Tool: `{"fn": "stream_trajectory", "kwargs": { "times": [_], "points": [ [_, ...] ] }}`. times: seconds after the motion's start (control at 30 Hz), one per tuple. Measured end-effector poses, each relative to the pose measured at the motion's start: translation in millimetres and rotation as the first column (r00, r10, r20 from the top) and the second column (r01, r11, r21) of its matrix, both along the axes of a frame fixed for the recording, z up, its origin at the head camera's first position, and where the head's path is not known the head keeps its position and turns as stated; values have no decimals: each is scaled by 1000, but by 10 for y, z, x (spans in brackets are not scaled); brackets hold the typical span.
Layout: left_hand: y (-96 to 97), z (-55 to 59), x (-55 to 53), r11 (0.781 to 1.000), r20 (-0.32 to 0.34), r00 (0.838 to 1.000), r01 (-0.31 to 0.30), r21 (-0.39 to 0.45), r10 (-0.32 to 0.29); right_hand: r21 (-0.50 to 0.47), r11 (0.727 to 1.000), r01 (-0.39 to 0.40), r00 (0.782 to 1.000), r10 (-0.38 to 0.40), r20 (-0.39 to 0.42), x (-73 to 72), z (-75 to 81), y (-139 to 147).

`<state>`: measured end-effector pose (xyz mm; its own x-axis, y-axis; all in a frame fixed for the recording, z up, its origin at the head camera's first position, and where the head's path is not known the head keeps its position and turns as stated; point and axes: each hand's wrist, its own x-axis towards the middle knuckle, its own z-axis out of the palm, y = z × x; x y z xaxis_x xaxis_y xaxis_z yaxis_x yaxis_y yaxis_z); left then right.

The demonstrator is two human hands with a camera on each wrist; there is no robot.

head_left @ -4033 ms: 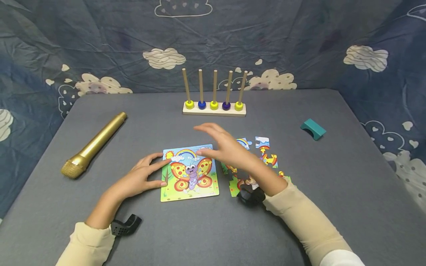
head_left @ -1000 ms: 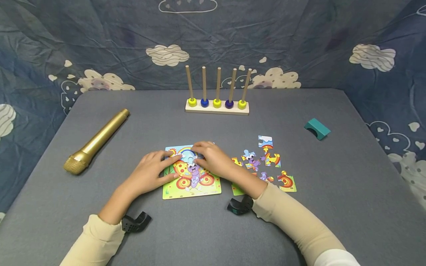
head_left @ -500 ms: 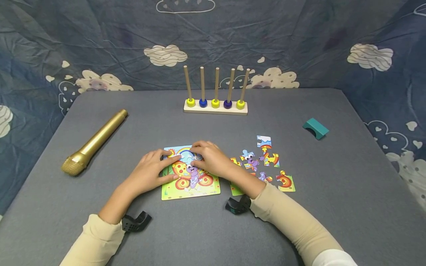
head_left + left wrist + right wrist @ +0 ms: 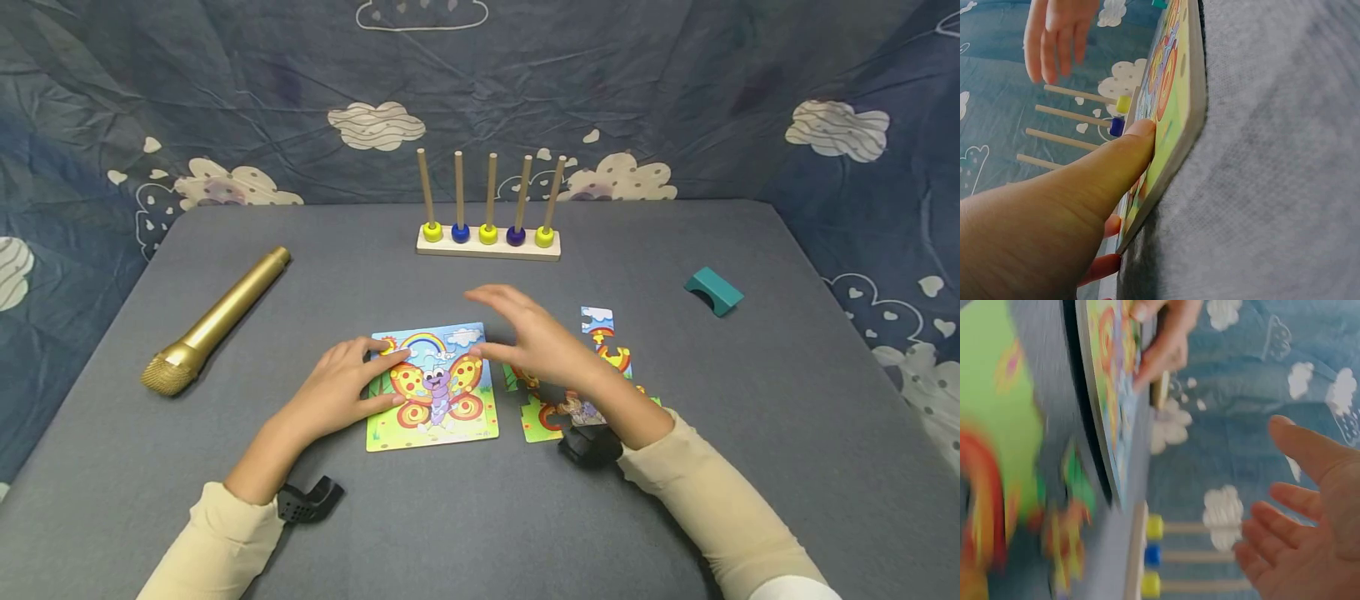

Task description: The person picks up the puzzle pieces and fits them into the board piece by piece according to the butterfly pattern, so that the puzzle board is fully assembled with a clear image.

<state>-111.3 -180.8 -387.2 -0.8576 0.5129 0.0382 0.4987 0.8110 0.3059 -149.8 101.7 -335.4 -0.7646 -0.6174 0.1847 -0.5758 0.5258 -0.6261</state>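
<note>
A butterfly puzzle board [image 4: 438, 417] lies flat, with a rainbow, a sun and clouds in its upper part. My left hand [image 4: 337, 387] rests on its left side, fingers spread. In the left wrist view the thumb [image 4: 1125, 150] presses on the board's face near the edge. Raised just past the board's right edge is my right hand [image 4: 536, 342], its fingers extended and holding nothing; the right wrist view also shows its palm [image 4: 1310, 519]. Loose jigsaw pieces [image 4: 538, 421] lie right of the board, partly hidden under the right hand and forearm.
Behind the board stands a wooden peg stand [image 4: 487, 246] with several upright pegs, a yellow or blue bead on each. A gold microphone [image 4: 217, 321] lies at the left. Toward the far right is a teal arch block [image 4: 714, 292]. A patterned cloth hangs behind the table.
My right hand worked at the board's upper part, then lifted away to the right. A rainbow piece formerly among the loose ones now shows no more there. My left hand has shifted slightly inward.
</note>
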Motion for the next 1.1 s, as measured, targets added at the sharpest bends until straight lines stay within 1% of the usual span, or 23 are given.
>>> {"fn": "stream_trajectory", "kwargs": {
  "times": [0.1, 0.2, 0.37, 0.5, 0.67, 0.8, 0.9, 1.0, 1.1],
  "points": [
    [-2, -2, 1, 1000, 2, 1000, 3, 1, -3, -79, 995, 56, 997, -60, -56, 8, 62, 237],
    [-1, -7, 2, 1000, 8, 1000, 1, 1, -1, -125, 984, 127, 987, -138, -85, 8, 60, 484],
    [2, -18, 4, 1000, 21, 1000, 0, 7, 0, -164, 962, 220, 967, -237, -97, -33, -75, 862],
    [-2, -23, 0, 1000, 24, 1000, -1, 8, 0, -178, 946, 270, 956, -286, -68, -95, -222, 1081],
    [-14, -24, -9, 1000, 15, 1000, 0, 7, 0, -152, 937, 314, 948, -318, -3, -184, -341, 1227],
    [-18, -20, -8, 1000, 14, 1000, 0, 9, 0, -102, 940, 325, 946, -320, 56, -218, -404, 1290],
    [-17, -20, -7, 1000, 15, 1000, -1, 8, 1, -57, 939, 340, 937, -333, 108, -227, -453, 1340],
    [-15, -24, -7, 1000, 19, 1000, -4, 5, 4, -10, 939, 343, 929, -337, 153, -245, -499, 1395],
    [-11, -29, -6, 1000, 22, 1000, -6, 6, 6, 35, 944, 328, 927, -328, 182, -266, -535, 1451]
  ]
}}
